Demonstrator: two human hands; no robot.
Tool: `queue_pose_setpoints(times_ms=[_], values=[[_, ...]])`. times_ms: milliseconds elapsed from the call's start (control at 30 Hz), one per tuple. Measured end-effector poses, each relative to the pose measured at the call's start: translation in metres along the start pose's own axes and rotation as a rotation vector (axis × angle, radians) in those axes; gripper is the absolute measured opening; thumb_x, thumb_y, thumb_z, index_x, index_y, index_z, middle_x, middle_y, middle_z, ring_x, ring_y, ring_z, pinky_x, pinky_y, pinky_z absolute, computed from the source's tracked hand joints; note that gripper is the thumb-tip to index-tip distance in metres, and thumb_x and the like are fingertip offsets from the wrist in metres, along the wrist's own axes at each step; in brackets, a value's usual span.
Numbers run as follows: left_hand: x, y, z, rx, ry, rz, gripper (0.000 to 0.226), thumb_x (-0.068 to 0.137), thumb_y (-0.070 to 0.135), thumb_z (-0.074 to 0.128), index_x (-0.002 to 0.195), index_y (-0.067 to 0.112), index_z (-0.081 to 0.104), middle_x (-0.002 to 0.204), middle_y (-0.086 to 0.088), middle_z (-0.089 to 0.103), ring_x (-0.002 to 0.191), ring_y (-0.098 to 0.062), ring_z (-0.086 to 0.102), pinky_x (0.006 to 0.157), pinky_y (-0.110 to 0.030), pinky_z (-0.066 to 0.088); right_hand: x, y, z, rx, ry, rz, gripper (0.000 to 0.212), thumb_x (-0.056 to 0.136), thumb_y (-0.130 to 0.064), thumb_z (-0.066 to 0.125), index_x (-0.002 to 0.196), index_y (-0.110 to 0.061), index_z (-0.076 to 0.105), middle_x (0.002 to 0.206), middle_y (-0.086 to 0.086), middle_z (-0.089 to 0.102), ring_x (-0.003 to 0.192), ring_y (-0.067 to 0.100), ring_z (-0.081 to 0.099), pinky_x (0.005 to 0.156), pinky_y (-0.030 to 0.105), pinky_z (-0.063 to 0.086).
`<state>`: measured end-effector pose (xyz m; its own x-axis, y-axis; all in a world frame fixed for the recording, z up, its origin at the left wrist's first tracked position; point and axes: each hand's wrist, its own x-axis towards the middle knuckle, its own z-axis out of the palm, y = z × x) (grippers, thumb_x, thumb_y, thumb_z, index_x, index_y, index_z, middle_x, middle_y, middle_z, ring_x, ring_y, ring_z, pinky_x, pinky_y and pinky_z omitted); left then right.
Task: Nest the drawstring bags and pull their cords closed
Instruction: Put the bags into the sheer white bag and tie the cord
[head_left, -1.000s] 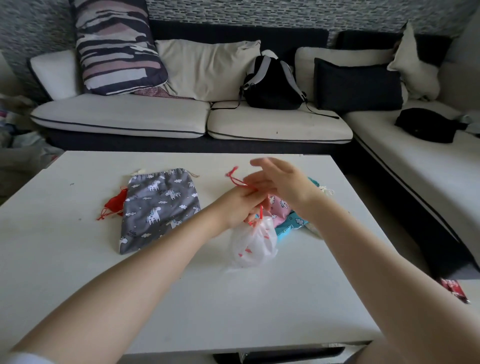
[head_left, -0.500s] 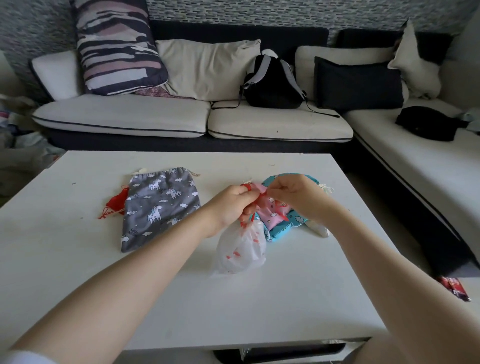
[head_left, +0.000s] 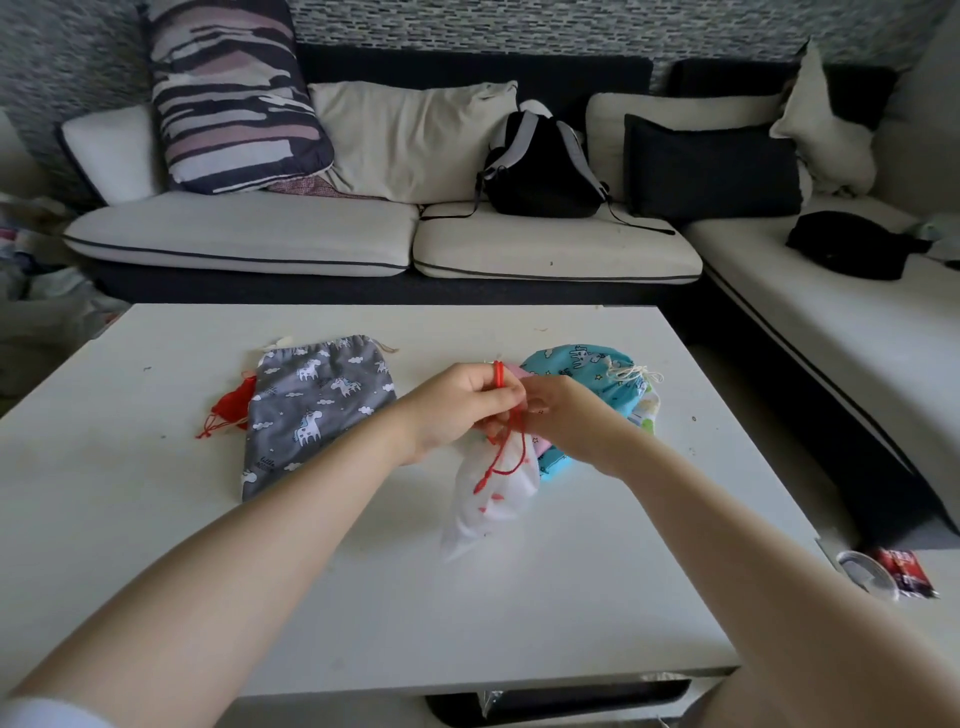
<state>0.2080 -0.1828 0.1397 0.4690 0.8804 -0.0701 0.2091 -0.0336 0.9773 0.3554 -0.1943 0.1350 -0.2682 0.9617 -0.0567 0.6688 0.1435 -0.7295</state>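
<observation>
Head view — both hands pinch the red cord (head_left: 500, 457) atop the white bag (head_left: 493, 499).

- Our left hand (head_left: 457, 408) is held knuckles up with its fingers curled, pinching the red cord (head_left: 500, 384).
- Our right hand (head_left: 563, 415) meets it fingertip to fingertip, fingers bent, pinching the same cord.
- Both our bare forearms reach in from the table's near edge, converging at its middle.

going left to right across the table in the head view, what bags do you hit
red bag → grey unicorn bag → white bag, held up at its neck by both hands → blue bag
</observation>
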Motion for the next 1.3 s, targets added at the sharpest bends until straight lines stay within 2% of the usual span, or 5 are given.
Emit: queue_pose_setpoints(times_ms=[167, 333, 600, 967, 1300], values=[[0.000, -0.003, -0.003, 0.017, 0.066, 0.029, 0.022, 0.092, 0.001, 0.050, 0.078, 0.014, 0.061, 0.065, 0.007, 0.063, 0.051, -0.001, 0.057, 0.057, -0.015, 0.051, 0.000, 0.003, 0.000, 0.225, 0.062, 0.100, 0.011, 0.088, -0.014, 0.058, 0.084, -0.014, 0.068, 0.072, -0.004, 0.062, 0.068, 0.010, 0.055, 0.068, 0.021, 0.045], [0.006, -0.014, -0.003, 0.180, 0.233, 0.105, 0.022, 0.086, 0.006, 0.060, 0.077, 0.024, 0.068, 0.068, 0.009, 0.069, 0.066, -0.016, 0.065, 0.076, -0.029, 0.056, -0.003, 0.009, 0.002, 0.493, 0.021, 0.134, 0.024, 0.088, -0.011, 0.055, 0.074, -0.025, 0.068, 0.068, -0.010, 0.066, 0.080, 0.016, 0.056, 0.086, 0.036, 0.043], [0.009, -0.015, 0.000, 0.450, 0.392, 0.183, 0.008, 0.082, 0.012, 0.066, 0.085, 0.017, 0.072, 0.076, -0.003, 0.070, 0.068, -0.011, 0.058, 0.070, -0.023, 0.044, -0.007, 0.008, -0.001, 0.527, -0.030, 0.078, 0.025, 0.090, -0.001, 0.044, 0.087, -0.005, 0.068, 0.070, -0.010, 0.065, 0.059, -0.005, 0.054, 0.058, 0.007, 0.040], [0.005, -0.011, 0.013, -0.088, 0.192, 0.077, 0.017, 0.092, 0.017, 0.054, 0.084, 0.019, 0.068, 0.067, 0.012, 0.066, 0.064, 0.002, 0.058, 0.066, -0.009, 0.045, 0.000, 0.016, 0.005, 0.694, 0.119, 0.238, 0.020, 0.098, -0.020, 0.044, 0.111, -0.022, 0.059, 0.117, 0.001, 0.057, 0.099, 0.019, 0.057, 0.083, 0.031, 0.049], [0.006, -0.024, -0.010, -0.741, 0.396, -0.138, 0.035, 0.098, 0.029, 0.038, 0.063, 0.022, 0.042, 0.062, 0.011, 0.065, 0.065, -0.004, 0.060, 0.067, -0.026, 0.034, 0.005, 0.040, -0.008, 1.488, 0.340, 0.509, 0.024, 0.096, -0.014, 0.043, 0.074, -0.015, 0.053, 0.073, 0.001, 0.061, 0.079, 0.020, 0.062, 0.085, 0.037, 0.046]])
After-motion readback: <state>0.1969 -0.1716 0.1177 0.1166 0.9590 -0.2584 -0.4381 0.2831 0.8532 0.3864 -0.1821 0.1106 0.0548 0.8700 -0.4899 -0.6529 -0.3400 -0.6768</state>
